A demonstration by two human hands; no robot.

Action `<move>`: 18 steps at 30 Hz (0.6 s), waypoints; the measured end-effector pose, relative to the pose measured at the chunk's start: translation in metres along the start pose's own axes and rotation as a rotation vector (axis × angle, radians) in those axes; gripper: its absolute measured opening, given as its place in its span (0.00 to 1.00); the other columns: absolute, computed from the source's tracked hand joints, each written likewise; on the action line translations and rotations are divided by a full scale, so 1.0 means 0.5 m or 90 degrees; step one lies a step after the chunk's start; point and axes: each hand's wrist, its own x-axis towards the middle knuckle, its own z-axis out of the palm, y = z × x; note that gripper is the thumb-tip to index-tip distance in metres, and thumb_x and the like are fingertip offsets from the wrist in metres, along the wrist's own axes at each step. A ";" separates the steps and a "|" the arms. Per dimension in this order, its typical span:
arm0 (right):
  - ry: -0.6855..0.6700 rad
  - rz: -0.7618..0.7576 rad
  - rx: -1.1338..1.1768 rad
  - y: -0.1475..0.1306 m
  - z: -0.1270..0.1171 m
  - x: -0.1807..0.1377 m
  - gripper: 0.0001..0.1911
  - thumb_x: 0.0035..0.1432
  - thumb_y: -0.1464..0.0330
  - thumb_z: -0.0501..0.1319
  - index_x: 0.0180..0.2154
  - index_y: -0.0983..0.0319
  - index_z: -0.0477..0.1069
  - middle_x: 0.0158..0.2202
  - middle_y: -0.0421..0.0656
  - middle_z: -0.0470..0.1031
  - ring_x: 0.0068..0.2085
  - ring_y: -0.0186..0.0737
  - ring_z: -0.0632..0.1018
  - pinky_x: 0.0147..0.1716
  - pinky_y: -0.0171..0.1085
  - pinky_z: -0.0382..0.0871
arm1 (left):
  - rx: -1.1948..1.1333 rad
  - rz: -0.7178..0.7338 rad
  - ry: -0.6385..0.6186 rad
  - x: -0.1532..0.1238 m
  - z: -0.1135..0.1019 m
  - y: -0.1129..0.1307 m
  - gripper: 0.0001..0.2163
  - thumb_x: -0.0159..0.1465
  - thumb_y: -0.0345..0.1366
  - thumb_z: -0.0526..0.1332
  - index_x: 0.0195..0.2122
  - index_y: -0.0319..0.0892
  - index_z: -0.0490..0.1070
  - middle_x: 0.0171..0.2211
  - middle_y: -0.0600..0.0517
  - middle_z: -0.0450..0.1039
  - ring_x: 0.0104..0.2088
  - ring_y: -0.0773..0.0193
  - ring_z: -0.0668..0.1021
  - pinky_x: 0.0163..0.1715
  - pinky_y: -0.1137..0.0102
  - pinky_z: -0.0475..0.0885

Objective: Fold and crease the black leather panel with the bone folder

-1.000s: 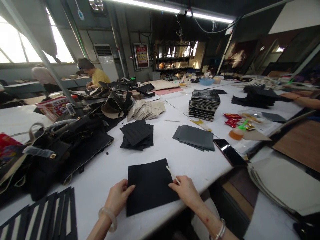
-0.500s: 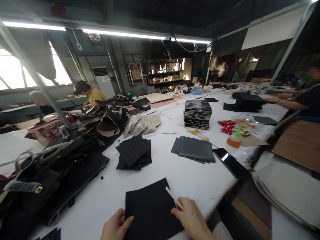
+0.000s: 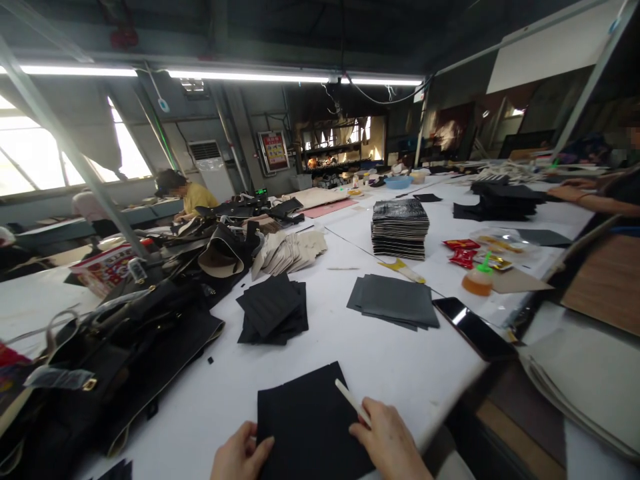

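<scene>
A flat black sheet [image 3: 305, 420] lies on the white table right in front of me. Its left edge is pinched between the thumb and fingers of my left hand [image 3: 243, 452]. My right hand [image 3: 389, 437] is closed around a slim whitish stick-like tool [image 3: 351, 402], whose tip rests over the sheet's right edge. The thumb of that hand touches the sheet's right side. Beyond the sheet sit a loose pile of black pieces [image 3: 274, 308] and, to its right, several dark grey sheets [image 3: 395, 301].
Black bags [image 3: 145, 360] crowd the left side. Farther back stand a tall stack of black pieces [image 3: 399, 229] and beige pieces [image 3: 290, 251]. To the right are a phone [image 3: 473, 327], a glue bottle with a green nozzle [image 3: 479, 279] and red packets [image 3: 461, 253]. A co-worker's arm [image 3: 585, 193] reaches in at far right.
The whole view has shifted slightly, with things sitting a little lower and farther right. Both hands keep the same hold on the sheet and the stick-like tool.
</scene>
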 end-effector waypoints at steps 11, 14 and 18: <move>-0.078 -0.056 -0.050 0.018 0.002 0.016 0.11 0.54 0.63 0.54 0.23 0.56 0.57 0.27 0.44 0.74 0.30 0.42 0.74 0.30 0.37 0.57 | -0.014 -0.073 0.022 -0.012 -0.022 0.042 0.05 0.56 0.32 0.63 0.29 0.42 0.66 0.22 0.59 0.69 0.26 0.68 0.72 0.26 0.76 0.60; -0.086 -0.059 -0.060 0.025 0.007 0.019 0.11 0.54 0.62 0.55 0.23 0.56 0.57 0.27 0.43 0.74 0.30 0.42 0.74 0.29 0.37 0.57 | -0.005 -0.072 0.033 -0.015 -0.018 0.039 0.05 0.56 0.33 0.64 0.30 0.42 0.66 0.22 0.59 0.69 0.26 0.68 0.72 0.26 0.76 0.60; -0.075 -0.054 -0.070 0.029 0.011 0.021 0.12 0.54 0.61 0.55 0.22 0.56 0.57 0.25 0.42 0.73 0.28 0.40 0.73 0.28 0.36 0.57 | 0.020 -0.064 0.051 -0.021 -0.015 0.040 0.05 0.57 0.33 0.63 0.30 0.43 0.66 0.21 0.59 0.68 0.25 0.67 0.71 0.26 0.75 0.59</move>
